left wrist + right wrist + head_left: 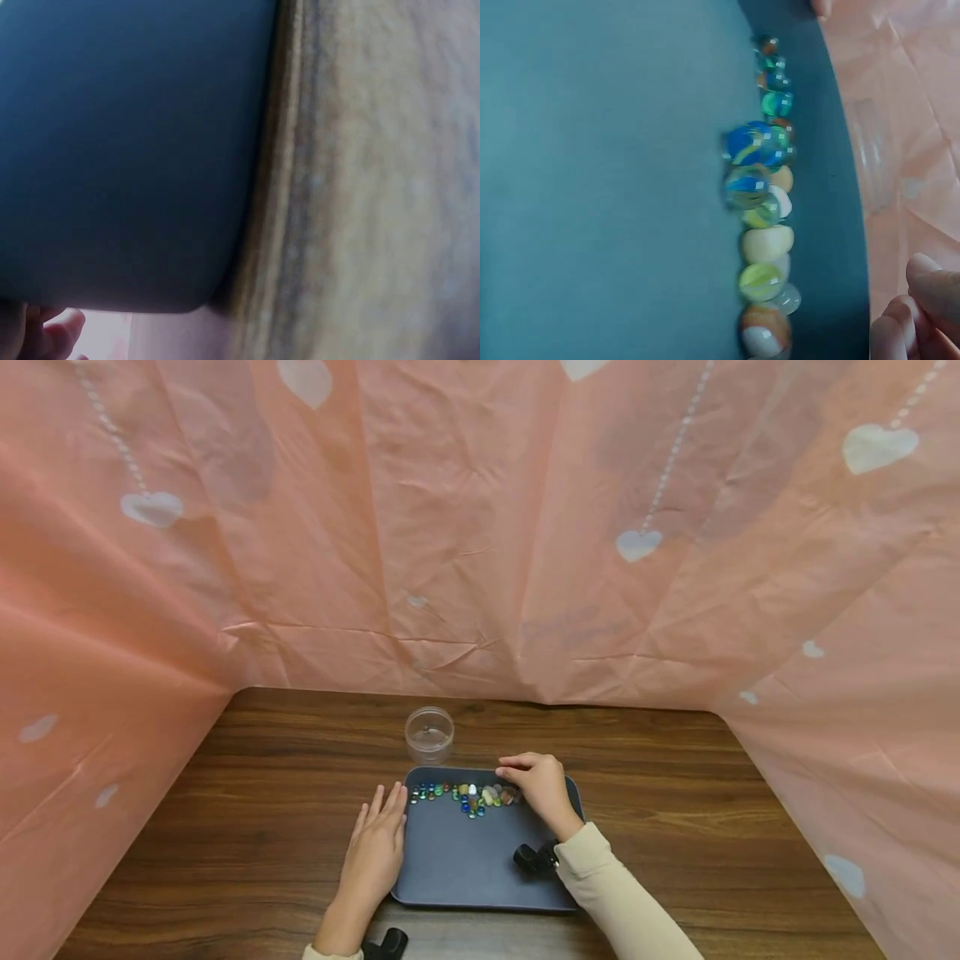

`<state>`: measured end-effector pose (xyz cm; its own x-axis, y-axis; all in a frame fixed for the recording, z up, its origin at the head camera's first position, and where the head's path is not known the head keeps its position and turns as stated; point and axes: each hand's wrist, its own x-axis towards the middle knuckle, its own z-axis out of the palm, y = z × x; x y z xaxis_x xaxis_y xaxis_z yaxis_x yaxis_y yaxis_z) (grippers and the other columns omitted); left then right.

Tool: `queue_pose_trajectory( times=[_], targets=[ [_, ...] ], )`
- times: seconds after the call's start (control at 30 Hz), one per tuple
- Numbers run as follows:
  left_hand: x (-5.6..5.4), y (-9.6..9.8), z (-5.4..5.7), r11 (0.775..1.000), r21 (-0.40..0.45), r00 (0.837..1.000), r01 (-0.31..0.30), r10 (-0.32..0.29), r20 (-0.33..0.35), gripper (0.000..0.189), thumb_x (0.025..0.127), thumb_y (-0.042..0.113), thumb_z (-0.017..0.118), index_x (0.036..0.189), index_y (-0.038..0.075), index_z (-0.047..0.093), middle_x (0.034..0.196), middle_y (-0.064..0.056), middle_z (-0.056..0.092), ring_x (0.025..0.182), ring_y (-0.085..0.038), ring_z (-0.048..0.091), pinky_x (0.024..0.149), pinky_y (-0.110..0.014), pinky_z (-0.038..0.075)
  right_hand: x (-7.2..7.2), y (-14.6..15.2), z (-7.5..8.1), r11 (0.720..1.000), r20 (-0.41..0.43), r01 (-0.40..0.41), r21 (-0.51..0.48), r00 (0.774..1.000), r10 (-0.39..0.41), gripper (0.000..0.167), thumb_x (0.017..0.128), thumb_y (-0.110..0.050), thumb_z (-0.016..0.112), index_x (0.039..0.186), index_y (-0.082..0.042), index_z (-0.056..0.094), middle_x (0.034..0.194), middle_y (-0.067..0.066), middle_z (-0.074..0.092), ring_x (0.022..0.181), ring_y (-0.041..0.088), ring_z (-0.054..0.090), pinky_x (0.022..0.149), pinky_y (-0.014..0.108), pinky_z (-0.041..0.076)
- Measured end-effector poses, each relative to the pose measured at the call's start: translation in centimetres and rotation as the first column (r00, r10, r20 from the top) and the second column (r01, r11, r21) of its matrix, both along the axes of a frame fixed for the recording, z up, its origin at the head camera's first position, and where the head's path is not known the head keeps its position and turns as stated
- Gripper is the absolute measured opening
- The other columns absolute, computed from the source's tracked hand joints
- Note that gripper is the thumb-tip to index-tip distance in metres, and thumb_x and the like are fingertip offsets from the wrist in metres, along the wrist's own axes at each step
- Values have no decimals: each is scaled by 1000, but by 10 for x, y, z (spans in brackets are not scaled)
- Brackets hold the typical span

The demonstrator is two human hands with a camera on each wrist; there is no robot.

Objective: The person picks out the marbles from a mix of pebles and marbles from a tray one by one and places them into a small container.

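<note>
My left hand [373, 852] lies along the left side of a dark blue-grey tray [472, 868], its fingers straight and their tips at the far left corner. Over the tray's far right part is my right hand [542, 785], thumb and forefinger brought close together. In the right wrist view the thumb and curled fingers [930, 292] show past the tray's rim; I cannot tell whether something small is between them. Glass marbles [754, 142] and smooth pebbles [769, 244] form an uneven row along the tray's far side, small marbles at the left, pebbles mostly towards the right.
A clear round plastic jar [430, 735] stands just behind the tray's far left corner. The table [675, 810] has a dark wood grain. A pink curtain [465, 568] with white hearts closes off the back and sides. A black wrist camera [534, 860] overhangs the tray's right part.
</note>
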<state>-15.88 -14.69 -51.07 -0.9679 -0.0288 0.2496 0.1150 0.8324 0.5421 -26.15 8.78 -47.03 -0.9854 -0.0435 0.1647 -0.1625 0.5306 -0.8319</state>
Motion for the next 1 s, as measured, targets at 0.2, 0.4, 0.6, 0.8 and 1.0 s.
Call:
queue_pose_trajectory(
  times=[0.2,0.4,0.6,0.8,1.0],
  targets=[
    [0,0,1,1000,9,1000,-7,7,-16,42,102,11,51,142,-1,52,151,-14,48,146,-39,37,119,-60,28,9,6,-9,999,16,-31,18,999,30,12,81,-7,80,91,-1,80,91,13,78,71,15,71,57,20,53],
    [-1,-1,-1,1000,17,1000,-11,11,-11,43,102,11,51,143,-1,51,152,-14,48,146,-39,36,119,-60,28,18,3,-16,992,18,-35,118,999,33,10,80,-9,81,89,-4,81,90,11,79,85,21,75,63,26,58],
    [-2,-1,-2,999,31,1000,-9,9,21,44,103,13,49,145,0,48,154,-14,45,148,-38,33,121,-59,25,21,-3,-22,976,-19,-70,204,997,76,10,79,-5,80,89,-1,81,89,12,79,90,28,76,71,38,62],
    [-2,-1,-2,999,32,999,-9,8,31,44,103,14,48,145,0,48,154,-13,44,149,-37,32,121,-59,24,22,-8,-25,952,-92,-73,299,990,105,11,78,-1,79,88,1,80,88,14,78,85,28,76,70,38,63],
    [-2,-1,-1,1000,30,1000,-8,7,25,44,103,13,48,145,0,48,154,-13,44,149,-37,32,121,-59,24,25,-11,-23,904,-115,-82,419,983,143,12,78,3,77,90,1,80,88,14,78,85,25,75,69,35,62]
  ],
)
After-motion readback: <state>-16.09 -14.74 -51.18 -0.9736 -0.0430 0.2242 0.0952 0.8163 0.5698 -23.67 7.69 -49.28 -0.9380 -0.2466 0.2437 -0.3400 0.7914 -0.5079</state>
